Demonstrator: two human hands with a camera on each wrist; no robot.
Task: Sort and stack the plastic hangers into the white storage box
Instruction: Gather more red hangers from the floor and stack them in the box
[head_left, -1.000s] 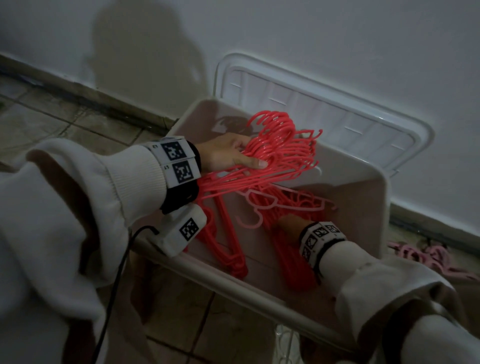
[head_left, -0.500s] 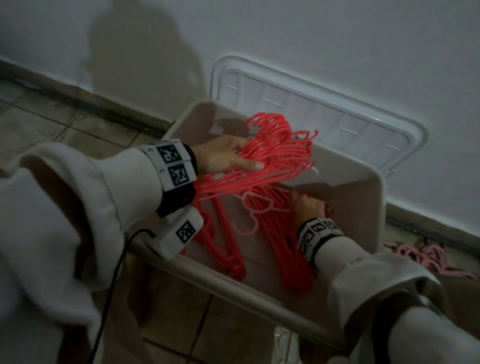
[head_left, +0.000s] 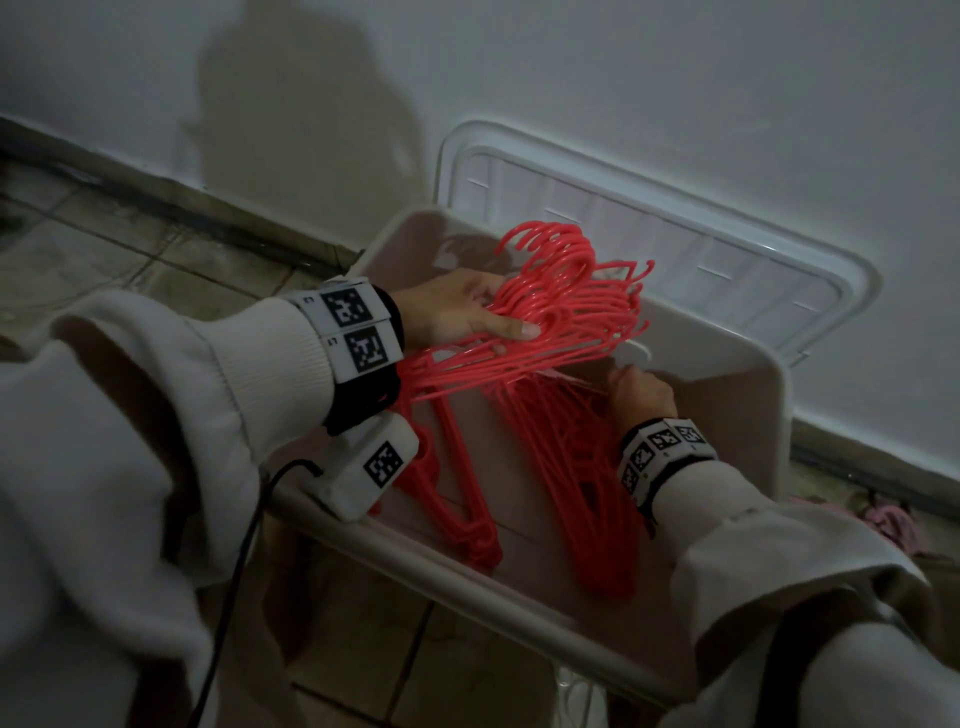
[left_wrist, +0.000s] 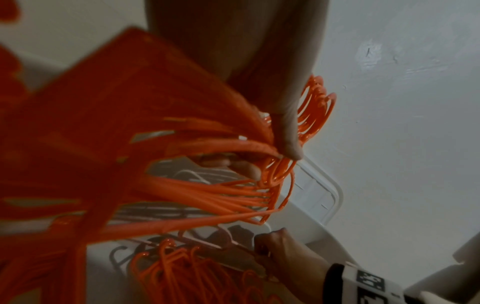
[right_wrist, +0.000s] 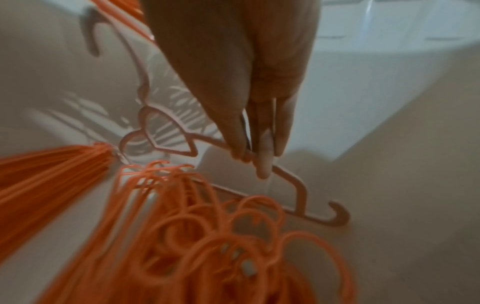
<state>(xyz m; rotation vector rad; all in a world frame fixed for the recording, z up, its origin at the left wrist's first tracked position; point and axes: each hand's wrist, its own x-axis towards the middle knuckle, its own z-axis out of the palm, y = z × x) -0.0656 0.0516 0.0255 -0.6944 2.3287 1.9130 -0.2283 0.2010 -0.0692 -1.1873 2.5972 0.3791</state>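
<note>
L hand (head_left: 457, 312) round red hangers (head_left: 566, 312); R hand (right_wrist: 241, 98) on pale hanger (right_wrist: 298, 189).

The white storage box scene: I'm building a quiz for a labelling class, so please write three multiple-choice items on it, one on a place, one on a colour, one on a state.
1. Where does the lid stand?
A. Leaning on the wall behind the white storage box
B. Shut on the box
C. Flat under the box

2. What colour is the single hanger in the right hand?
A. Green
B. Pale pink
C. Black

3. What is the left hand doing?
A. Hanging idle
B. Resting flat on the floor
C. Holding a bundle of red hangers over the box

Key: 1 A, the lid is upright behind the open box; 2 B, it is paler than the red ones; 3 C, the thumb presses on the bundle.
</note>
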